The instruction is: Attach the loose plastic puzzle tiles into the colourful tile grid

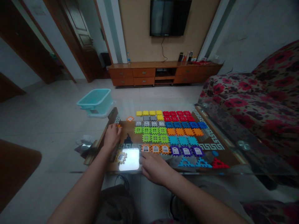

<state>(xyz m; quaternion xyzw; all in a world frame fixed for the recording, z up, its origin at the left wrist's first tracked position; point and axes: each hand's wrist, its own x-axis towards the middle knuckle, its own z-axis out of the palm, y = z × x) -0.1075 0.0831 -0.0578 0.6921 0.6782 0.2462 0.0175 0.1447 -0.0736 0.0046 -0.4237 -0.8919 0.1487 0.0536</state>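
Several colourful interlocking tiles [170, 130] lie in rows on a glass-topped low table [211, 137]: yellow, red, grey, blue, green, orange, teal and purple. My left hand [112, 135] rests near the table's left edge, its fingertips on a small orange tile [119, 125]. Flat on the near edge lies my right hand [155, 166], touching a lit phone [129, 159]. A tan window tile [121, 157] sits on the phone's left corner. One orange tile [130, 118] lies apart at the far left.
Blue and red triangular pieces [202, 162] lie at the table's near right. A teal plastic tub [96, 101] stands on the floor beyond the table. A floral sofa [257, 93] runs along the right. A wooden TV cabinet [161, 73] lines the far wall.
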